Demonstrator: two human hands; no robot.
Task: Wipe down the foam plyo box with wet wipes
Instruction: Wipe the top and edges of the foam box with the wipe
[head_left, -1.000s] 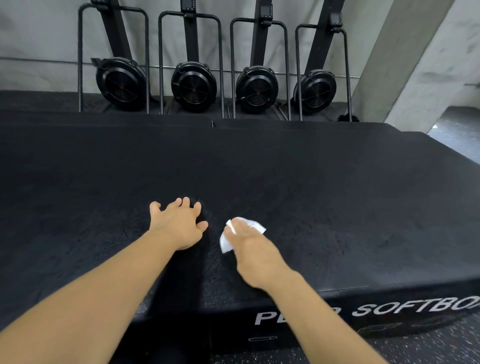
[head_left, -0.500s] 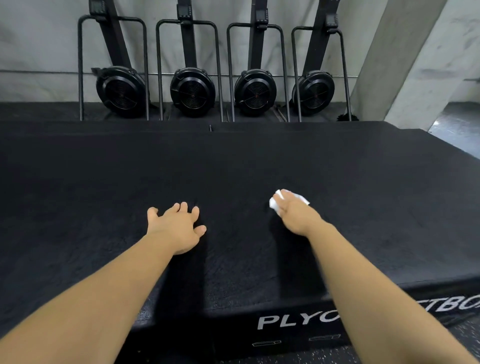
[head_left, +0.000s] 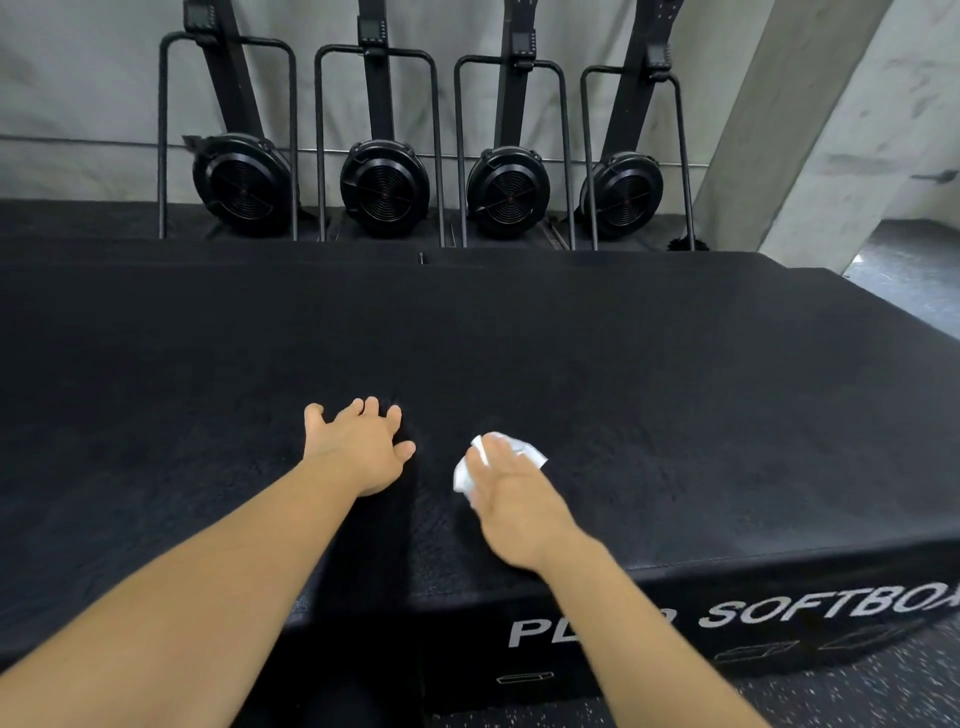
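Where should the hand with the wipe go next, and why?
Probably sweep the right hand outward to the right, keeping the wet wipe pressed on the foam plyo box. The wipe sits close beside the left hand resting flat on top, and a wide stretch of black surface lies to its right.

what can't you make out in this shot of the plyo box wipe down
Head view only:
- Wet wipe: mostly under the right hand; whether it is pinched or just pressed is hidden.
- Front lettering: the right forearm covers part of the first word; the right edge cuts the last letter.
- Plyo box: left end cut off by the frame; wet patches don't show on the dark top.
- Fan-wheel machines: tops cut off by the upper edge.
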